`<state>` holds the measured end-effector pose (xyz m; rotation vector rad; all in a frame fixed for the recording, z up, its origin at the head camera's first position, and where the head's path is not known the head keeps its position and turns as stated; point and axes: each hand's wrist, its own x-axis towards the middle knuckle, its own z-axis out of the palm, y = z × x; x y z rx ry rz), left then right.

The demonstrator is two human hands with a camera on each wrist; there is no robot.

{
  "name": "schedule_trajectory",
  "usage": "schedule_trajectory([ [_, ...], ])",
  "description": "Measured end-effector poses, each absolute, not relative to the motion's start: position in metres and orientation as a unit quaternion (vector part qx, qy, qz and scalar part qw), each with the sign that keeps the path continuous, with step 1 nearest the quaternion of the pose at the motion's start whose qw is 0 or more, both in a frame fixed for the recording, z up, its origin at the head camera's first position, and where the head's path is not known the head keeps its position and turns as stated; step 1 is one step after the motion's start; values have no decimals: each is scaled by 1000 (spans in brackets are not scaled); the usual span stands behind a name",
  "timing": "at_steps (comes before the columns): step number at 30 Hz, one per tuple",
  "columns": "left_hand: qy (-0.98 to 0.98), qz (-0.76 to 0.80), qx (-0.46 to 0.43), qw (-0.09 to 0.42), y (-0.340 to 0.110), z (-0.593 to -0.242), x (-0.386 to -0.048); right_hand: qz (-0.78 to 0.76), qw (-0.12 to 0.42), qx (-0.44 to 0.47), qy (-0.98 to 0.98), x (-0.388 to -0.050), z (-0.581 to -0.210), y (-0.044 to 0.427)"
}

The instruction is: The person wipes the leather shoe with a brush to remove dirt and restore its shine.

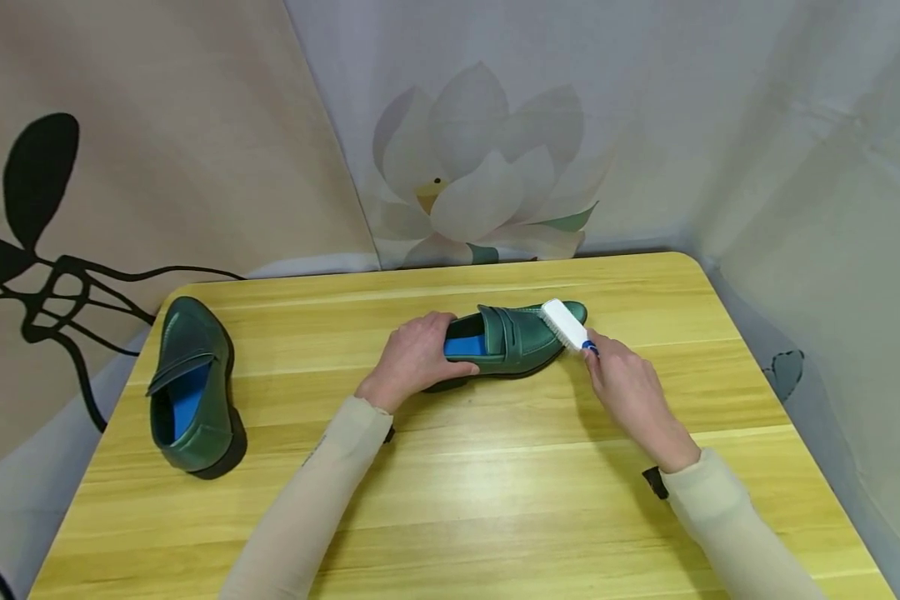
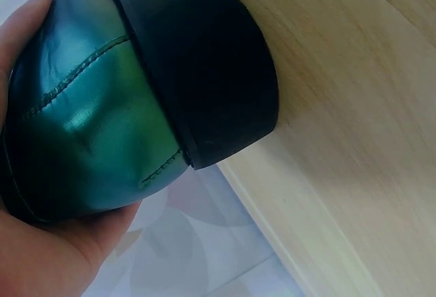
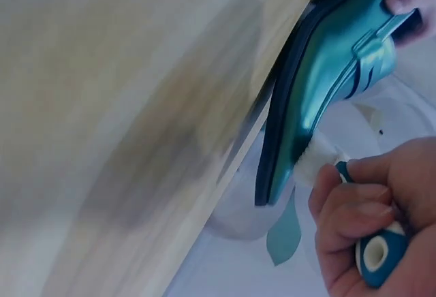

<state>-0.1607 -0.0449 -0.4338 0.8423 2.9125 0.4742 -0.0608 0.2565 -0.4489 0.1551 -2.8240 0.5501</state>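
A green loafer [image 1: 521, 340] with a blue insole and black sole lies on the table, its toe to the right. My left hand [image 1: 414, 357] grips it round the heel end; the left wrist view shows the heel [image 2: 102, 127] close up with thumb and fingers on either side. In my right hand [image 1: 630, 387] is a white brush [image 1: 564, 323] with a blue-and-white handle [image 3: 381, 256], my fingers curled round that handle. The bristles [image 3: 317, 157] touch the upper near the toe.
The other green loafer [image 1: 195, 392] stands at the table's left side, toe toward the back. The wooden table [image 1: 495, 500] has rounded back corners. Behind it hangs a pale curtain [image 1: 645, 125] with a printed flower.
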Motion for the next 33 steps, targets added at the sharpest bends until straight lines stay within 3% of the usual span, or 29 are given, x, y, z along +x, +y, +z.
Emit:
schedule_trajectory([
  [9,949,143,277,43,-46,-430,-160,163,162,14,-973,-73,-448,280],
  [22,946,9,292,139,-35,-402,-166,250,128,-31,-959,-77,-440,299],
  [33,943,30,292,156,-25,-406,-169,274,137,-22,-952,-77,-441,294],
])
